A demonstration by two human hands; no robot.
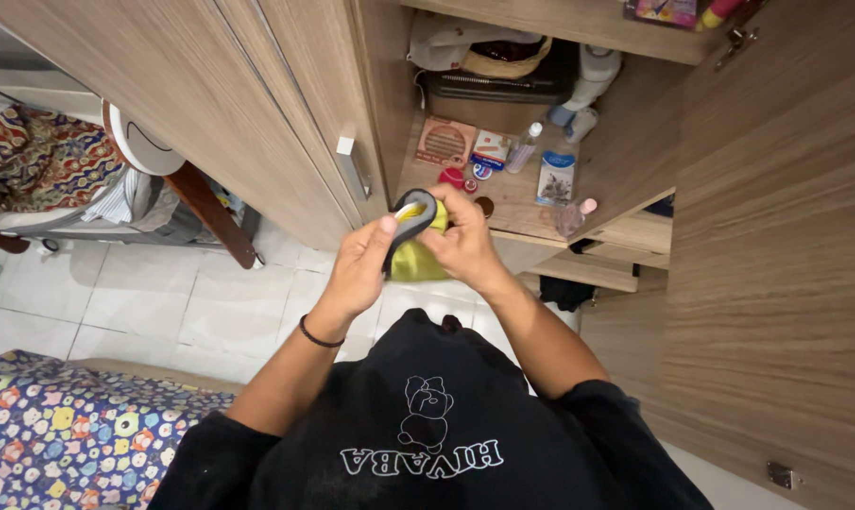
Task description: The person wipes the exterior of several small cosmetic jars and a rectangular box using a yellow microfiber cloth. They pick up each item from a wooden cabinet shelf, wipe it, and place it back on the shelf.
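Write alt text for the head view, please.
Both hands, left hand and right hand, grip a yellow-and-grey curved object before an open wooden cupboard, whose shelf holds small bottles and packets.

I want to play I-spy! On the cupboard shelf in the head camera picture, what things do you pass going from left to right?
Square tan packet → small clear bottle → blue-and-white packet → pink-capped bottle.
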